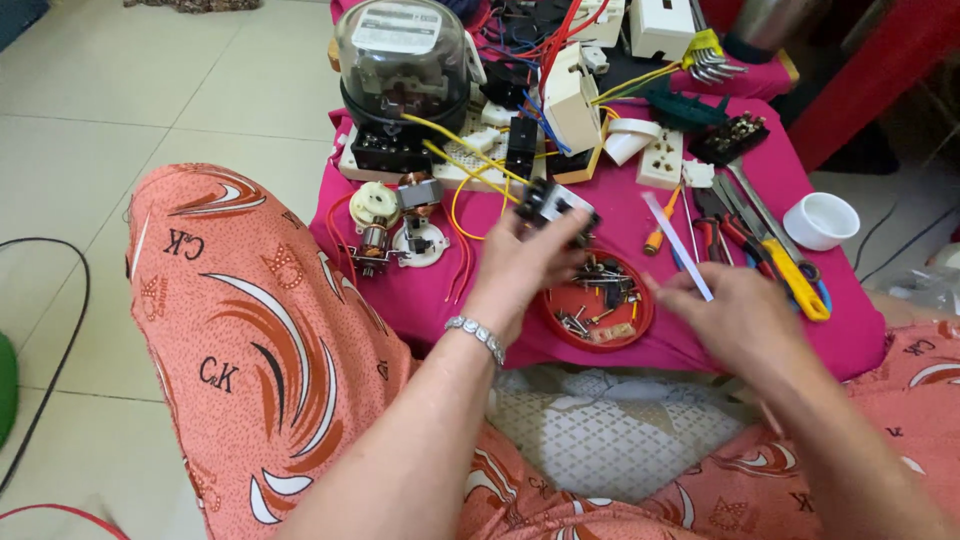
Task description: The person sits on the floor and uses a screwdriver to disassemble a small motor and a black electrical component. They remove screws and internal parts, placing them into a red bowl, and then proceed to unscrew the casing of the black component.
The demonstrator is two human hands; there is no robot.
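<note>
My left hand [525,265], with a silver bracelet on the wrist, holds a small black electrical switch part [552,208] above the pink cloth-covered table [620,215]. My right hand [735,320] is blurred and grips a thin white strip [678,246] that points up and to the left. Between the two hands sits a round red lid [598,302] filled with several screws and small metal parts.
An electricity meter with a clear dome [402,60] stands at the back left, beside a small motor [395,225] and yellow wires [470,165]. A white socket [660,160], pliers and a yellow cutter [795,280], hex keys [712,60] and a white cup [820,220] lie to the right.
</note>
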